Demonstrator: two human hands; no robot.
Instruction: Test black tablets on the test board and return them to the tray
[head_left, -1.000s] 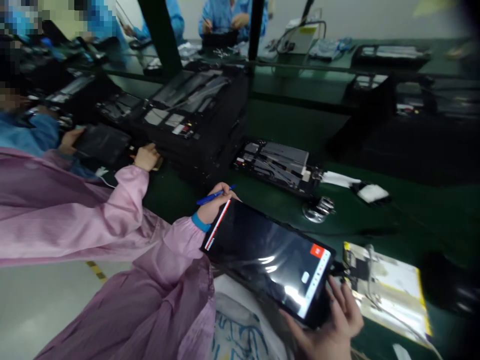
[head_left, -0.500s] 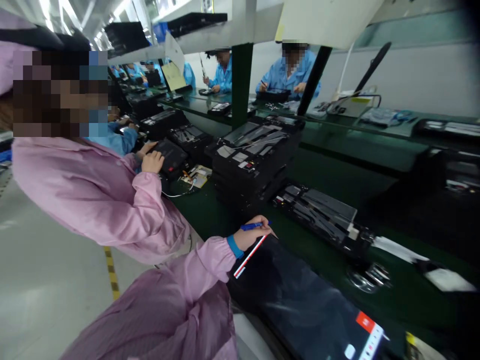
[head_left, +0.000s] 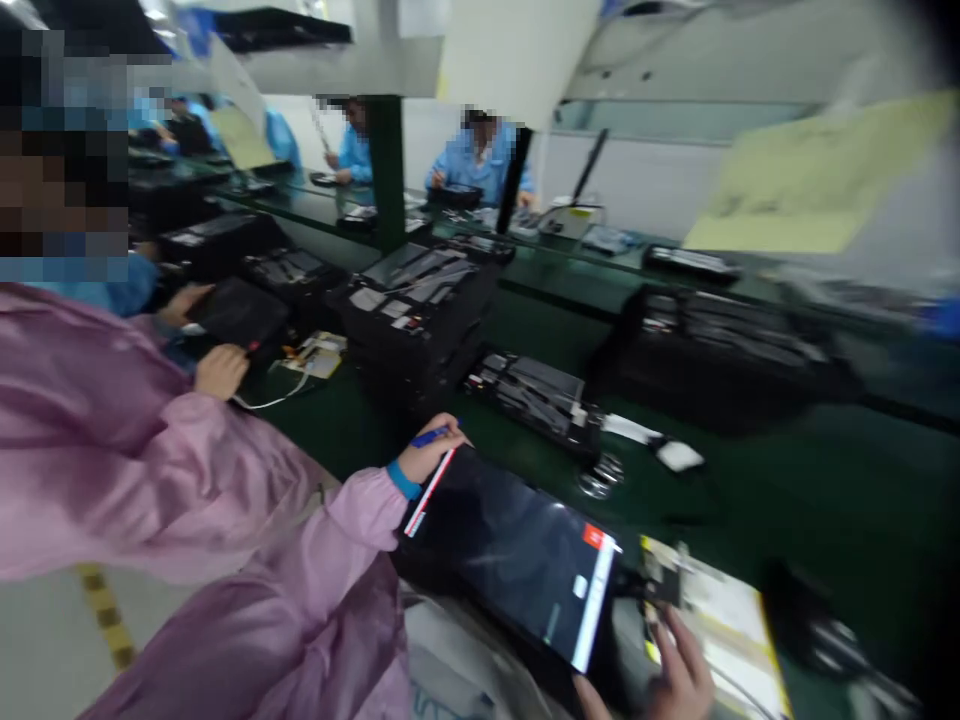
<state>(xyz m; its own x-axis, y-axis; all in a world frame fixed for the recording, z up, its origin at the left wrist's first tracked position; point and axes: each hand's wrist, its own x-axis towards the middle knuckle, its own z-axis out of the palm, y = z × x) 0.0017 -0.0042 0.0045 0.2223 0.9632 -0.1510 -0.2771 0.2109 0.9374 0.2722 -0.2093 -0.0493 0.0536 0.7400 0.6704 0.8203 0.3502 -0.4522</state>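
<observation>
In the head view, the left hand has its fingers closed around one blue pen and rests at the far end of one lit tablet, which lies tilted in front of the person, at the near side of the green tabletop. The right hand, partly cut off by the lower border, has its thumb by the tablet's near right corner and its fingers spread away from it, just beside one yellow-edged white board; blur hides whether they grip anything.

Half a second ago the right hand was out of view and the tablet ran past the lower border; now both ends of its screen show. The pen stays in the left hand.

Beyond the tablet lie one opened device and one round shiny metal piece. Left of these stands one stack of opened devices, its layers too dark to count. A pink-sleeved co-worker has one hand near a second tablet.
</observation>
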